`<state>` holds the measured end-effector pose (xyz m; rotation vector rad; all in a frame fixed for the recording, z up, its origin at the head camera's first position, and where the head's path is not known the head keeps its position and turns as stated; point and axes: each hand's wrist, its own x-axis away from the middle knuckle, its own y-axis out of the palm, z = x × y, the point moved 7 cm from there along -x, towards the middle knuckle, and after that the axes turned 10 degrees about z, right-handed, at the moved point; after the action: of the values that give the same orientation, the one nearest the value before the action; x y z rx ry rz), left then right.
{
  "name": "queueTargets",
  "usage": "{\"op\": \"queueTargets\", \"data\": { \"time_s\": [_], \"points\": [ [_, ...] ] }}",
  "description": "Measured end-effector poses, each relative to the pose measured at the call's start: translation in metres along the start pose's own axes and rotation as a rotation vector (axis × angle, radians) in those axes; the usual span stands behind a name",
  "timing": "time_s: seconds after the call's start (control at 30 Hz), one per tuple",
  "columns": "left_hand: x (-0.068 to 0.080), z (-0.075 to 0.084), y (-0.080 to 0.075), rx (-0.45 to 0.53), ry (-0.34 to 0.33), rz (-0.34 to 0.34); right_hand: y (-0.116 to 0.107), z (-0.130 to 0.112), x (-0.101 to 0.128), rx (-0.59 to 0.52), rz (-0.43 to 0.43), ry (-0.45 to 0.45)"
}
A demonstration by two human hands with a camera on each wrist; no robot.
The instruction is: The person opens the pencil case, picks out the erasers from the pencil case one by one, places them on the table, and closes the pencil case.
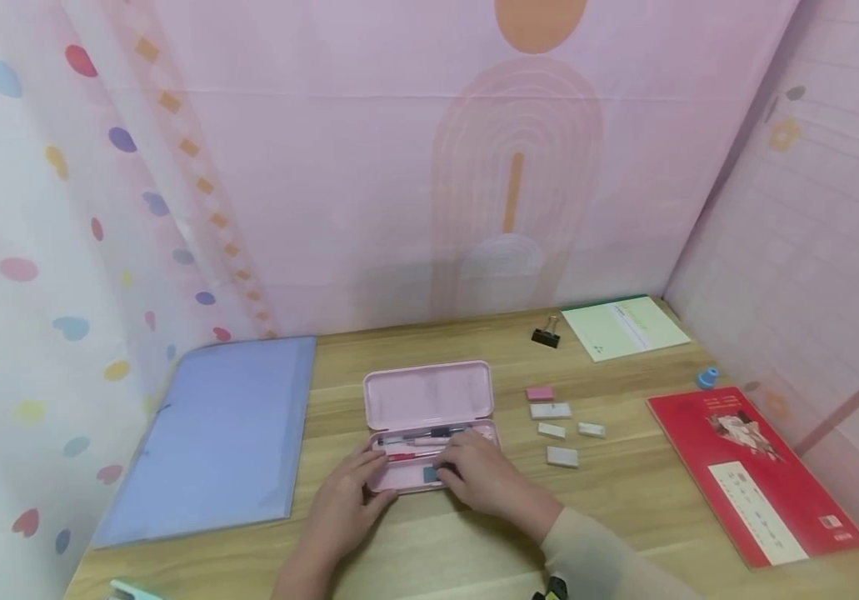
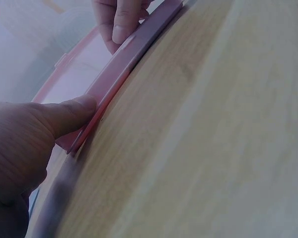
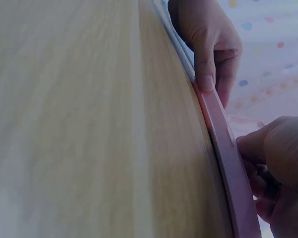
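An open pink pencil case (image 1: 429,398) lies on the table with its lid tilted back. Inside it are several pens, among them a red pen (image 1: 408,456), and a small blue-grey eraser (image 1: 430,474) in the front compartment. My left hand (image 1: 344,500) grips the case's left end, thumb on the front wall (image 2: 107,82) in the left wrist view. My right hand (image 1: 480,471) reaches into the right part of the case, its curled fingers at the eraser's right end. Those fingertips are partly hidden; a dark thing (image 3: 269,182) shows between them in the right wrist view.
Right of the case lie a pink eraser (image 1: 539,393) and several white erasers (image 1: 562,457). Farther off are a black binder clip (image 1: 546,335), a pale green notebook (image 1: 616,329), a blue cone-shaped piece (image 1: 707,378) and a red notebook (image 1: 729,450). A blue folder (image 1: 219,442) covers the left.
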<state>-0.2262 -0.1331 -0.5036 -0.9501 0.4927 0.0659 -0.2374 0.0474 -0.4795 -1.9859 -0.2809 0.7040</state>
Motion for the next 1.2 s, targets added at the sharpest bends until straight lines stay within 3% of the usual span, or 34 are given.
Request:
{"op": "queueTargets", "data": {
  "time_s": [0.27, 0.47, 0.7, 0.9, 1.2],
  "points": [
    [-0.002, -0.0005, -0.0023, -0.013, 0.006, 0.011, -0.0004, -0.0034, -0.0075, 0.013, 0.011, 0.086],
    [-0.0021, 0.0001, -0.0024, -0.019, 0.008, -0.002, 0.0016, -0.001, -0.0079, -0.04, 0.005, 0.125],
    [0.0009, 0.0004, -0.0019, -0.018, 0.002, -0.007, 0.0043, -0.0014, -0.0064, -0.056, 0.014, 0.101],
    [0.0014, 0.0022, -0.0028, -0.019, 0.044, 0.029, 0.0024, -0.0017, -0.0059, -0.058, 0.022, 0.082],
    [0.0, 0.0024, -0.0008, -0.014, 0.039, 0.019, 0.0008, 0.0037, -0.0061, -0.123, 0.024, 0.112]
  ]
}}
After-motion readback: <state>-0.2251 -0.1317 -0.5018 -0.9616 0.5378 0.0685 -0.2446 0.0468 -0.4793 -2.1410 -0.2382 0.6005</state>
